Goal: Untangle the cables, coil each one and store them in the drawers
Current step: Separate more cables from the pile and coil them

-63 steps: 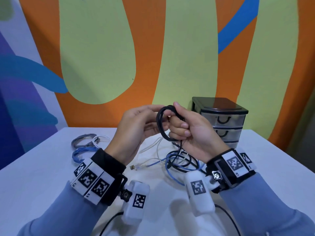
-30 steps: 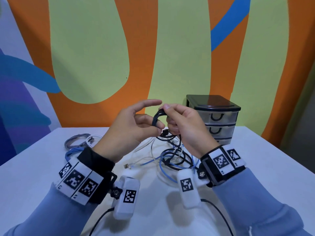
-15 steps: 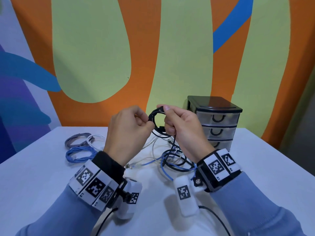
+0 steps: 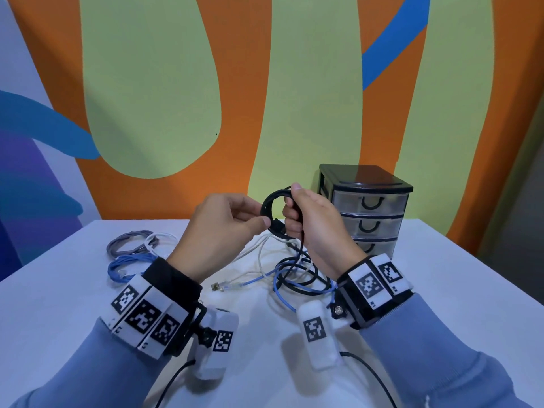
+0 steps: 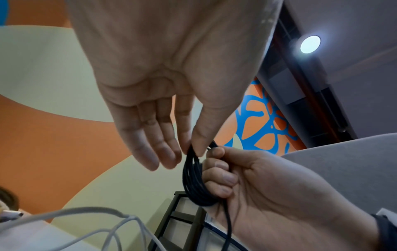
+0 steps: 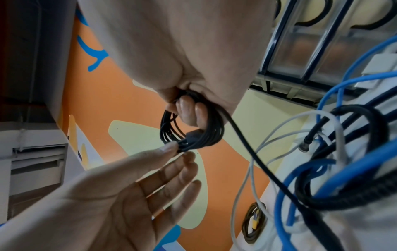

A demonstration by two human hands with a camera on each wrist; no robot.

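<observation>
The right hand [image 4: 316, 228] gripped the black cable coil [image 4: 272, 214] above the table's [image 4: 59, 304] middle, fingers curled through its loop. The left hand [image 4: 223, 231] pinched the coil's near edge between thumb and forefinger, other fingers straight. The drawer unit [image 4: 368, 207] stood toward the far right edge.
</observation>
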